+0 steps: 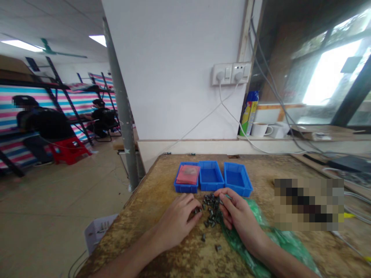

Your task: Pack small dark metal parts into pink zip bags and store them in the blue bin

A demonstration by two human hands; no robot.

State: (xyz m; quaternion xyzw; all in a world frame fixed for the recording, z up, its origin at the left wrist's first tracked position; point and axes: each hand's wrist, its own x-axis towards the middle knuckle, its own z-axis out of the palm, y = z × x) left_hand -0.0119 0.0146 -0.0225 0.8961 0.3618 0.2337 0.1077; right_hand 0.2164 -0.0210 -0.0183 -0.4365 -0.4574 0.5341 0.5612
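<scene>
A loose pile of small dark metal parts [213, 213] lies on the worn wooden table between my two hands. Their exact kind is too small to make out. My left hand [183, 217] is at the pile's left side, fingers curled toward the thumb around a small metal part [197, 211]. On the right, my right hand [238, 213] pinches a small metal part [221, 198] between thumb and forefinger, partly hidden by the fingers. Two stray parts, one of them a short metal piece [218, 248], lie nearer me. A green plastic bag [290, 245] spreads under my right hand and forearm.
Behind the pile stand a left blue tray [186, 189] holding red packets [188, 175], a middle blue tray [212, 187] and a right blue tray [244, 191]. Cables [359, 200] run along the right side. A pixelated patch covers part of the table. Two people sit far left.
</scene>
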